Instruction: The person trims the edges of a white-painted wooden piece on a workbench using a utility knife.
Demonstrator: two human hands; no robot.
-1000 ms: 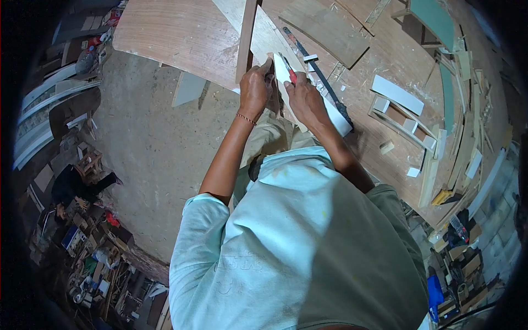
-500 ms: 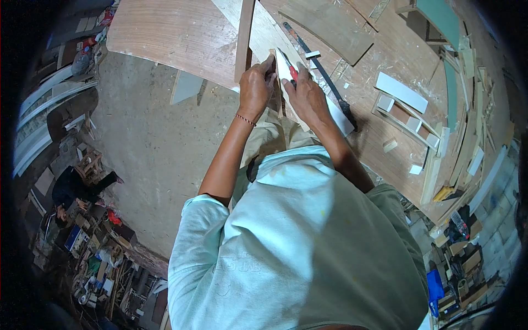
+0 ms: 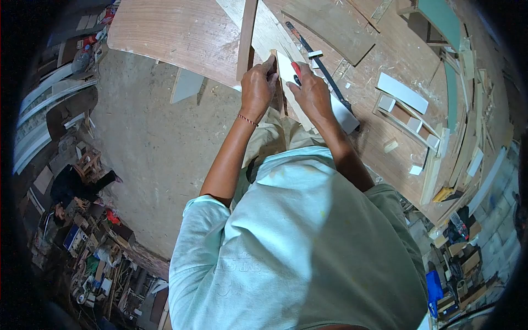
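My left hand point(image 3: 258, 88) is closed on the upper end of a narrow wooden piece point(image 3: 280, 99) at the table's near edge. Just right of it, my right hand point(image 3: 312, 93) is wrapped round a red-handled knife point(image 3: 297, 71), over a white-faced strip point(image 3: 286, 67). The knife's tip is hard to make out. A long brown board point(image 3: 246, 38) stands beyond my left hand. To the right of my right hand lies a dark bar point(image 3: 324, 70) with a small white block point(image 3: 315, 54) against it.
The wood-grain table point(image 3: 170, 33) carries a flat brown board point(image 3: 330, 30), a white panel point(image 3: 402, 92), a small wooden frame point(image 3: 407, 127) and shavings. Long strips point(image 3: 466, 121) lie at the right. A person point(image 3: 74, 187) is at the far left beside clutter.
My right hand and the red-handled knife have shifted slightly; less of the knife's front part shows. My left hand stays on the wooden piece. The person at far left has lowered their head.
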